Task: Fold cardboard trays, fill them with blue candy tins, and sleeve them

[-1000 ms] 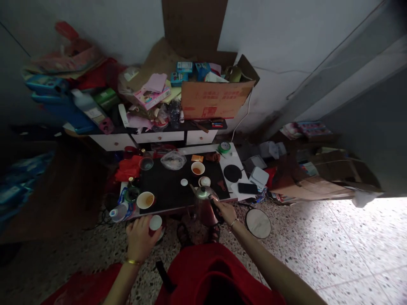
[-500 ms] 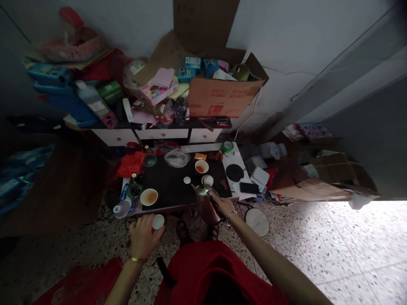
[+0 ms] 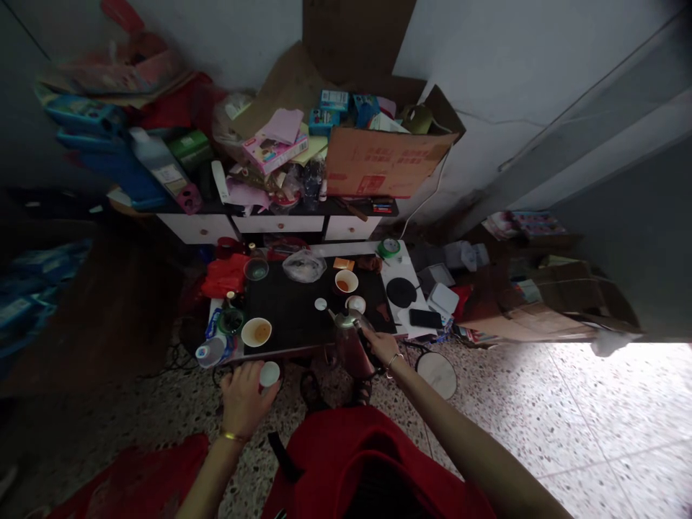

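My right hand (image 3: 383,349) is closed round the dark handle of a metal kettle (image 3: 350,347), which it holds over the front edge of the low table. The kettle's spout points up and left, close to a tiny white cup (image 3: 321,304) on the black tea tray (image 3: 292,310). Behind the kettle's lid stands a white lidded bowl (image 3: 355,303). My left hand (image 3: 244,398) has its fingers and thumb round a small white cup (image 3: 269,373), held in front of the table. What is inside that cup I cannot make out.
Two bowls with brownish liquid are on the tray, a left bowl (image 3: 256,332) and a back bowl (image 3: 346,282). A plastic bag (image 3: 304,267) lies behind. A phone (image 3: 424,318) rests at the right, a round stool (image 3: 437,375) below it, and a bottle (image 3: 210,352) at the left corner.
The view has shifted slightly. My hands keep hold of the kettle and the white cup, with hardly any movement relative to the table.
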`<state>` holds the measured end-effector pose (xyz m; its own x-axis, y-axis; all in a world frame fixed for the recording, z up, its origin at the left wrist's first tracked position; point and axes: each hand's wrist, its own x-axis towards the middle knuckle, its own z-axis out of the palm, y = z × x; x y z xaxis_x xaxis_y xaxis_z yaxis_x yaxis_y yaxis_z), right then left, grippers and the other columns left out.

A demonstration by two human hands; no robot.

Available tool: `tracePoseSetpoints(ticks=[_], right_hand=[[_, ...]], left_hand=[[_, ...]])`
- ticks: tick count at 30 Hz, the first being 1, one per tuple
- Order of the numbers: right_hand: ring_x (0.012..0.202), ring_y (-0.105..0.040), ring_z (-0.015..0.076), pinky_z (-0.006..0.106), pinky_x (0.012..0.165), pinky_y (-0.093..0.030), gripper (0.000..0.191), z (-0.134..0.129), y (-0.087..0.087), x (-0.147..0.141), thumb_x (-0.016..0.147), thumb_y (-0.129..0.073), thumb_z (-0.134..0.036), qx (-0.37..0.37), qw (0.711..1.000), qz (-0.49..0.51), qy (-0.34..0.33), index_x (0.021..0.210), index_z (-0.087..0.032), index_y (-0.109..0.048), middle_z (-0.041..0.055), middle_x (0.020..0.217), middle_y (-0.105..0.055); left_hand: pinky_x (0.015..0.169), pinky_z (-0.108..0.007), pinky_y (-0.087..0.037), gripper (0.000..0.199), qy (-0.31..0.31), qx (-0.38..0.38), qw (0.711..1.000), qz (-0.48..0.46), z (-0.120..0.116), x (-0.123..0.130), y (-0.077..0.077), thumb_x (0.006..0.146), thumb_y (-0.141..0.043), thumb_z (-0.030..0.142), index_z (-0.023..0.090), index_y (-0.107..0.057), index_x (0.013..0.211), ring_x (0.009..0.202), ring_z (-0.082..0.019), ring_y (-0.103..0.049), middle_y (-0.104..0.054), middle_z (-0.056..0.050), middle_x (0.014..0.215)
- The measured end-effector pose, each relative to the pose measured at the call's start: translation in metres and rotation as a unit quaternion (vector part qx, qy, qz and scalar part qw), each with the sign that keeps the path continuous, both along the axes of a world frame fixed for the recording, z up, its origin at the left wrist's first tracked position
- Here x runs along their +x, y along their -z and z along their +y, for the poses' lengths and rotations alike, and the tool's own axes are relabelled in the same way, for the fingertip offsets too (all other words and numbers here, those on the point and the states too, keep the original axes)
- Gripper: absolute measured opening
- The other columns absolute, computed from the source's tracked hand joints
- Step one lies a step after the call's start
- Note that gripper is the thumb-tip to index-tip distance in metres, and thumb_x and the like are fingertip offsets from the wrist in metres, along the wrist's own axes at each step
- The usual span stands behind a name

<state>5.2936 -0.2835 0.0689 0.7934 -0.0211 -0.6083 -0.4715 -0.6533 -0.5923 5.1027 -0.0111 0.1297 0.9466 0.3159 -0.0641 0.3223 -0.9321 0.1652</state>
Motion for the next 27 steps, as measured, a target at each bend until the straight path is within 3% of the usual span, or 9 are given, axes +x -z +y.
tracePoseSetpoints(ticks=[13,27], right_hand=[[0.041,-0.044,0.0120,0.025,0.043,-0.026,0.050,0.002,-0.017,0.000,0.079,-0.051,-0.054,-0.006,1.000,-0.002,0.000,0.044,-0.020,-0.050,-0.0001,0.040,-0.046],[0.043,-0.046,0.0134,0.026,0.044,-0.027,0.049,-0.005,-0.026,-0.002,0.078,-0.053,-0.055,0.009,1.000,-0.001,0.013,0.042,-0.021,-0.048,0.0009,0.042,-0.049]], left_hand=[[0.080,-0.041,-0.033,0.032,0.024,-0.003,1.000,-0.016,0.003,0.010,-0.003,0.081,-0.055,0.039,0.018,-0.059,0.105,0.093,-0.027,-0.057,-0.066,-0.008,0.097],[0.080,-0.042,-0.034,0.029,0.048,-0.017,0.999,-0.019,-0.009,0.023,-0.021,0.080,-0.056,0.039,0.019,-0.058,0.102,0.094,-0.028,-0.056,-0.066,-0.007,0.096]])
